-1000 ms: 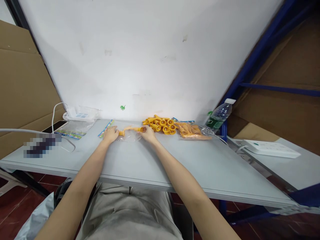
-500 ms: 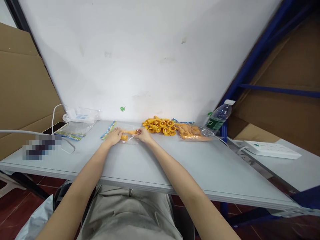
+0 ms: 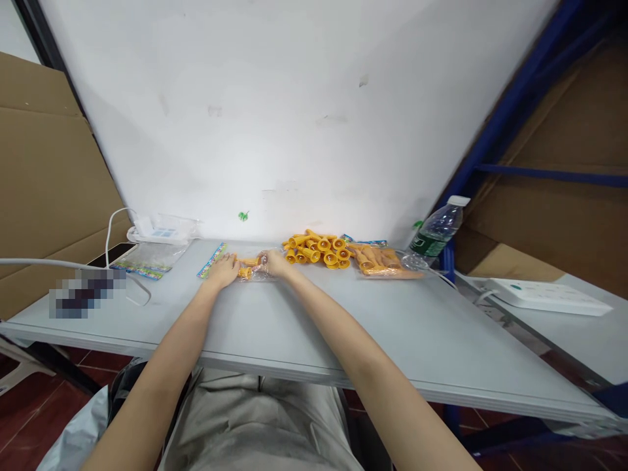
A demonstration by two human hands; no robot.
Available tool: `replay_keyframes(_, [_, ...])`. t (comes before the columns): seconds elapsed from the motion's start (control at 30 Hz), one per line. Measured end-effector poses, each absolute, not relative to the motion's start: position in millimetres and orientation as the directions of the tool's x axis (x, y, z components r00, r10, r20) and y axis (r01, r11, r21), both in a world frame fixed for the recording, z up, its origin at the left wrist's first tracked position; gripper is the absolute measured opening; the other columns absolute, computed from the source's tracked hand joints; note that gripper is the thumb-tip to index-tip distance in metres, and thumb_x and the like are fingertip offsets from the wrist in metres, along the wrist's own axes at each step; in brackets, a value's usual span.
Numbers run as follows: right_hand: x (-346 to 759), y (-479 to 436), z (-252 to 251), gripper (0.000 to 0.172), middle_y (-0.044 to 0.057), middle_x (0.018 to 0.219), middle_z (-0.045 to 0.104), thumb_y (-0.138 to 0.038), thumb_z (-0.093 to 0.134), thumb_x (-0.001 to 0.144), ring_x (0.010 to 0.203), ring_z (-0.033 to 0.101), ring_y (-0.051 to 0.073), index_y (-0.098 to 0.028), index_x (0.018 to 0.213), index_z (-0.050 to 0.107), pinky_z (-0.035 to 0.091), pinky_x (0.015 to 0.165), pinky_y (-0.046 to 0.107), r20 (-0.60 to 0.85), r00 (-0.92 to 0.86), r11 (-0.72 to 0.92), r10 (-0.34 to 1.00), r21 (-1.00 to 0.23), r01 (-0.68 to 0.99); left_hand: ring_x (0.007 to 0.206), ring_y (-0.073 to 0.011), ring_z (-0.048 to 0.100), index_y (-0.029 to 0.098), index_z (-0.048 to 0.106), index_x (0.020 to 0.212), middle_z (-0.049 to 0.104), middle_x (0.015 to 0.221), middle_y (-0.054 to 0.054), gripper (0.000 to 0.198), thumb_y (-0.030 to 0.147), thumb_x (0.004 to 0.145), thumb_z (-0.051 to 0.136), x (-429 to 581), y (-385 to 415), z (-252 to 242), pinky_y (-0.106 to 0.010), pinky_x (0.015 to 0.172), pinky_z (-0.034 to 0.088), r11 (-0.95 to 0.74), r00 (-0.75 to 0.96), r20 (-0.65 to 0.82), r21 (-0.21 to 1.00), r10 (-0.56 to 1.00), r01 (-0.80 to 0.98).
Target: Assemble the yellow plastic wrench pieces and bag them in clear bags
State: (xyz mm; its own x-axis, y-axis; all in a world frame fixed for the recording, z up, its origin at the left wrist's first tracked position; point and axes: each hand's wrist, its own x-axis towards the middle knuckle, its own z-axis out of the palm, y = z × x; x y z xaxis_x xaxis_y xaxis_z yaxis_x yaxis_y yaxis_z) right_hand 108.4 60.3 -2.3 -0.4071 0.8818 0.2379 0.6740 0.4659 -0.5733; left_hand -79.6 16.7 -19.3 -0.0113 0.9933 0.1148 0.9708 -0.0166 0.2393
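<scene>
A clear plastic bag [image 3: 267, 277] with a colourful printed header [image 3: 212, 260] lies flat on the table, holding several orange-yellow flared pieces like toy horns [image 3: 244, 272]. My left hand [image 3: 224, 271] rests on its header side, fingers lying flat over the plastic. At the bag's other end, my right hand [image 3: 275, 263] has its fingers closed round the end of a horn, the film bunched about them. The fingertips are partly hidden. Just right of that hand sits a pile of loose yellow horns [image 3: 321, 247].
A filled bag of horns [image 3: 380, 263] lies right of the pile, near a leaning water bottle [image 3: 436, 232]. Flat bags [image 3: 154, 255], a phone [image 3: 115, 254] and a white cable [image 3: 108, 232] are at left. A white power strip [image 3: 547, 296] lies far right; a wall stands behind.
My right hand has shifted slightly left and turned over the horn's end, bunching the bag. The left hand stays on the bag. The whole view has moved a little.
</scene>
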Motion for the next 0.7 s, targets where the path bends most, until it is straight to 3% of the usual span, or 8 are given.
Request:
replay_keyframes(0.17, [108.0,63.1,-1.2,0.028,-0.001,0.056,0.062,-0.027,0.087,0.058,0.054,0.059,0.013,-0.017,0.070,0.063,0.044,0.055,0.022,0.185,-0.378,0.398,0.907,-0.669,0.628,0.145,-0.0181,0.026,0.008,0.035,0.146,0.033,0.154,-0.013,0.056,0.032,0.096,0.026,-77.5,14.0,-13.9,-0.030,0.118,0.019,-0.050,0.033,0.070,0.251,0.997,0.967])
replay_keyframes(0.33, [103.2,64.2,-5.9,0.029,-0.006,0.036,0.048,-0.032,0.081,0.067,0.033,0.045,0.009,-0.017,0.062,0.057,0.036,0.039,0.020,0.039,-0.329,0.216,0.944,-0.826,0.520,0.145,-0.0195,0.028,0.007,0.039,0.144,0.034,0.154,-0.014,0.057,0.032,0.096,0.025,-77.1,13.5,-14.1,-0.032,0.118,0.020,-0.048,0.029,0.080,0.250,0.996,0.967])
replay_keyframes(0.5, [95.6,63.6,-8.2,0.023,-0.005,0.048,0.057,-0.026,0.081,0.065,0.038,0.050,0.009,-0.015,0.070,0.060,0.040,0.039,0.019,-0.007,-0.357,0.119,0.934,-0.937,0.329,0.143,-0.0184,0.031,0.012,0.037,0.146,0.036,0.153,-0.010,0.055,0.030,0.094,0.028,-80.1,15.2,-16.7,-0.032,0.118,0.022,-0.110,0.071,0.144,0.284,0.987,0.953])
replay_keyframes(0.7, [90.7,59.0,-5.6,0.018,0.000,0.067,0.066,-0.021,0.076,0.071,0.042,0.055,0.010,-0.015,0.086,0.066,0.043,0.038,0.020,-0.055,-0.290,0.016,0.955,-0.972,0.234,0.145,-0.0198,0.025,0.005,0.039,0.144,0.032,0.154,-0.015,0.057,0.031,0.094,0.026,-79.9,16.4,-16.7,-0.032,0.118,0.020,-0.083,0.055,0.112,0.263,0.992,0.961])
